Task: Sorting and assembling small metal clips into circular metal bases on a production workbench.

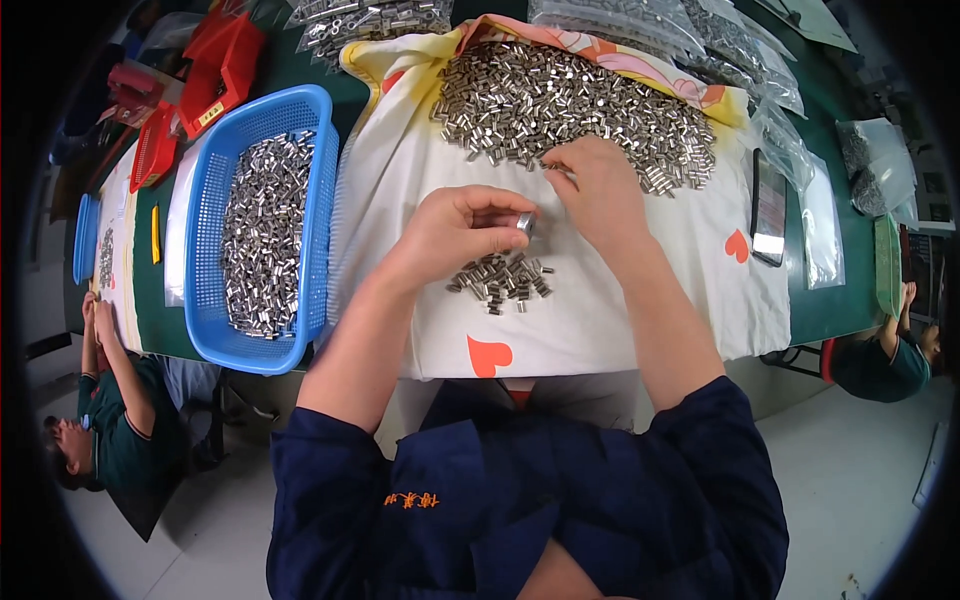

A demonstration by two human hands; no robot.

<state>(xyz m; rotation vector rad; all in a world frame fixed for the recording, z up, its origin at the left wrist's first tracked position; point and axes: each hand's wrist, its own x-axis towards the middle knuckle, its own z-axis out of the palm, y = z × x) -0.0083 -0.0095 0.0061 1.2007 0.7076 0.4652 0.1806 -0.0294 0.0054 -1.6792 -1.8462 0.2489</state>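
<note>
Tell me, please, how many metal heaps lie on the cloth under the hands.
2: a large heap far back on the cloth, a small heap toward its near edge.

"What is the person wearing up top?"

"A dark navy top point(620, 500), loose in cut and creased across the front."

"And the sleeves?"

"The left sleeve point(325, 470) and the right sleeve point(725, 470) are the same navy, both ending near the elbow. The left hand point(465, 230) and the right hand point(595, 185) are bare."

"Any marking?"

"Orange embroidery point(412, 500), a short row of characters on the left chest."

"The neck?"

"Open in a V."

"Below?"

"Greyish trousers point(600, 400), it seems, only partly visible."
</note>
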